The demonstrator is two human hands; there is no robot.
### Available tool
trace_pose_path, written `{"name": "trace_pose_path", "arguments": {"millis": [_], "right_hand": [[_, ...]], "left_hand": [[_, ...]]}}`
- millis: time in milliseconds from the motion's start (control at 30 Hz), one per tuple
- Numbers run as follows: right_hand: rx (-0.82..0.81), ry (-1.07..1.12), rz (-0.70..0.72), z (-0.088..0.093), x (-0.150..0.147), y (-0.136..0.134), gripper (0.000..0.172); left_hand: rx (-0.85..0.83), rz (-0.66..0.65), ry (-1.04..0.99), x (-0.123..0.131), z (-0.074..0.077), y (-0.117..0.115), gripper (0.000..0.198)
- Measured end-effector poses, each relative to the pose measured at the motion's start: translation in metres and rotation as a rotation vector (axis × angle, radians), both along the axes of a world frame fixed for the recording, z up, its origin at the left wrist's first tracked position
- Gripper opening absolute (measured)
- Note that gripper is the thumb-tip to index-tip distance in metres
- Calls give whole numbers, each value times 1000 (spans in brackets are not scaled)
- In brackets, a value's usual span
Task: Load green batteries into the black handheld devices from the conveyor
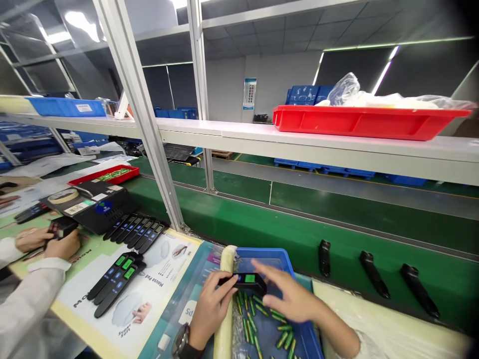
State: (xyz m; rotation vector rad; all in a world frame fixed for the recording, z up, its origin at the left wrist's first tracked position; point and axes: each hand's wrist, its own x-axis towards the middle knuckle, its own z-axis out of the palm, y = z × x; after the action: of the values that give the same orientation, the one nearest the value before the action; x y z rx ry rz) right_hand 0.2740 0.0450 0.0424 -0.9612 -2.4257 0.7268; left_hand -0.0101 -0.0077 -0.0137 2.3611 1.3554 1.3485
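My left hand point(213, 303), with a dark watch at the wrist, grips one end of a slim black handheld device point(240, 280). Its small screen glows green and faces up. Near the device's other end, my right hand point(290, 294) has its fingers spread, slightly blurred; whether the thumb touches the casing I cannot tell. Both hands are over a blue tray point(312, 331) of loose green-and-gold batteries point(251, 324). A pale padded roll point(224, 326) lies along the tray's left side, beneath my left forearm.
Black devices point(370, 274) lie spaced along the green belt at right. More devices with green screens point(118, 279) rest on the mat at left, near a dark row point(136, 232). A co-worker's hands point(62, 244) hold a dark device. A red bin point(359, 122) sits on the shelf above.
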Motion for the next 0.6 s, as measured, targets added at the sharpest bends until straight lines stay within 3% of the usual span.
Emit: {"name": "trace_pose_path", "arguments": {"millis": [67, 167, 333, 400, 467, 533, 600], "right_hand": [[-64, 46, 137, 5, -30, -19, 55], [53, 42, 24, 11, -49, -21, 44], [412, 234, -381, 6, -46, 6, 40], [363, 157, -362, -1, -45, 13, 37], [207, 29, -274, -6, -38, 17, 32], [54, 74, -330, -5, -20, 24, 34], [15, 291, -562, 0, 11, 36, 44]], "left_hand": [[-9, -24, 28, -1, 2, 1, 42], [-34, 78, 58, -24, -2, 5, 44], [-47, 742, 112, -120, -18, 9, 53], [-116, 1000, 211, -160, -24, 4, 58], [-228, 1157, 312, -193, -30, -5, 60], [-285, 1185, 378, -217, -35, -14, 57], [-257, 1137, 405, -233, -42, -21, 52]]}}
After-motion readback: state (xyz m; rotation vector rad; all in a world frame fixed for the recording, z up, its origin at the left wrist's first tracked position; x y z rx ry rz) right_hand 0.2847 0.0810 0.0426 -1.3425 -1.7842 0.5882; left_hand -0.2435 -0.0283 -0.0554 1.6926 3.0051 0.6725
